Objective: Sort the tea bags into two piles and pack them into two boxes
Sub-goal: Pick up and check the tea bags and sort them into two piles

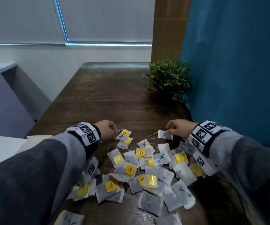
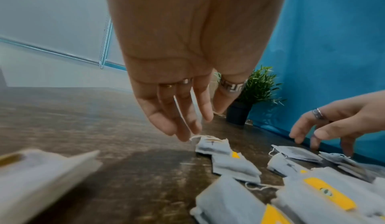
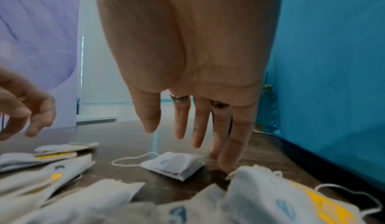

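Note:
Several tea bags lie in a loose heap on the dark wooden table; some carry yellow tags, some blue marks, some a black X. My left hand hangs over a yellow-tagged bag marked X, fingers loosely extended, tips by its string and gripping nothing. That bag lies on a second yellow-tagged one. My right hand hovers at a lone blue-marked bag. Its fingers point straight down, the outer ones reaching the table just right of the bag.
A white box sits at the table's left edge, its flap near my left wrist. A small potted plant stands at the back right against a blue partition. Bare table stretches beyond the hands.

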